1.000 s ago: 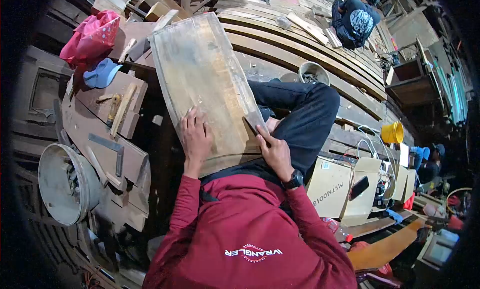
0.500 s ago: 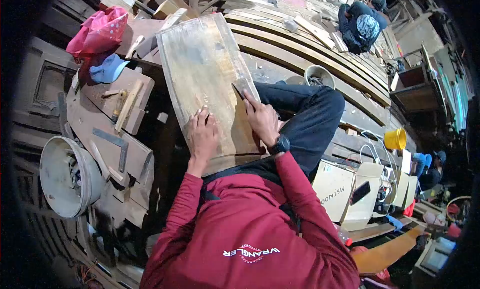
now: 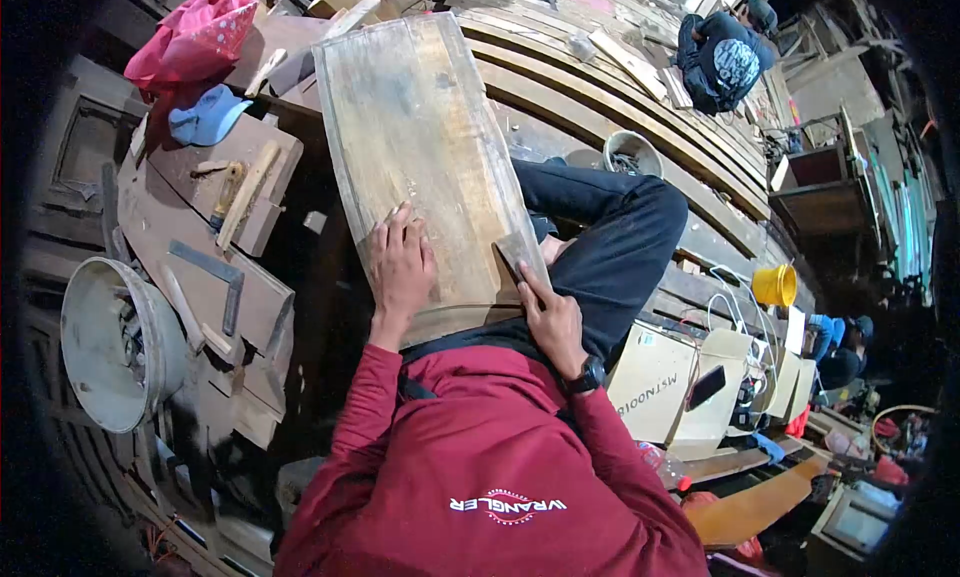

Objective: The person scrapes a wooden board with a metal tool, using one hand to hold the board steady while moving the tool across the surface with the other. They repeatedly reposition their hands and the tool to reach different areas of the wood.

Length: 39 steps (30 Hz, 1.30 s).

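A long wooden panel [image 3: 415,117] with a pale, worn face and a darker border leans across my lap. My left hand [image 3: 403,272] lies on its left half, fingers stretched out and holding nothing. At the right edge of the panel, my right hand [image 3: 553,327] grips a thin, flat rectangular scraper-like piece [image 3: 518,249]. The index finger stretches along this piece, which rests against the panel. Its exact kind is hard to make out. A few small light specks lie on the wood near my left fingertips.
On my left are a bucket [image 3: 75,352], a metal square [image 3: 210,277], a wooden-handled tool [image 3: 228,192], a blue cap [image 3: 208,117] and a pink bag [image 3: 195,39]. To the right are another bucket [image 3: 634,155], a cardboard box [image 3: 650,372] and a crouching person [image 3: 722,62].
My right hand has slid down along the panel's right edge toward me with the flat piece, which now shows more of its face. My left hand stays nearly in place.
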Each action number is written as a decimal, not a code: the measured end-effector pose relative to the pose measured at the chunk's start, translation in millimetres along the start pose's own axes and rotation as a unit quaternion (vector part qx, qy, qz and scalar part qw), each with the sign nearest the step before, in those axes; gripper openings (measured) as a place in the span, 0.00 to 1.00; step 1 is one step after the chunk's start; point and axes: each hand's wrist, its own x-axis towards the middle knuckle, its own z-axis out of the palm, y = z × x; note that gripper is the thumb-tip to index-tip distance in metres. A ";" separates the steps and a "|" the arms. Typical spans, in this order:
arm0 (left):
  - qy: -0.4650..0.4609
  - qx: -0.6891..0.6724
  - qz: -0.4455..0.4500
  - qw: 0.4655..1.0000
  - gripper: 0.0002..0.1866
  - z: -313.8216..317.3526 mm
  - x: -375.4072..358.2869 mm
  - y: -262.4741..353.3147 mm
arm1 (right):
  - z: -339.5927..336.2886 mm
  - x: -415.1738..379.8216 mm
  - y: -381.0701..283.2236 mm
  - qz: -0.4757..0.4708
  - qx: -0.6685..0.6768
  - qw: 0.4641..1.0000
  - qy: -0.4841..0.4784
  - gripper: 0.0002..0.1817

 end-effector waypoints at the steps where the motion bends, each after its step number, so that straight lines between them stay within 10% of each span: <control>1: -0.001 0.000 -0.001 1.000 0.14 0.1 -0.2 0.3 | -3.7 -2.7 -0.7 0.008 -0.002 1.000 -0.007 0.19; 7: -0.016 0.005 0.006 1.000 0.17 5.2 -2.4 -1.4 | 24.1 64.8 -1.1 -0.117 -0.058 0.986 0.105 0.21; 14: -0.028 -0.003 0.015 0.999 0.15 -4.3 0.5 -3.1 | 29.1 200.4 -78.6 -0.051 -0.020 0.998 0.035 0.20; 28: -0.027 -0.011 -0.003 1.000 0.14 -9.7 3.4 4.1 | -1.1 5.0 -1.7 0.013 0.012 1.000 -0.023 0.22; 39: -0.028 -0.002 0.009 1.000 0.15 -1.6 1.0 -6.2 | 23.8 194.1 -64.8 -0.054 0.008 0.998 0.020 0.19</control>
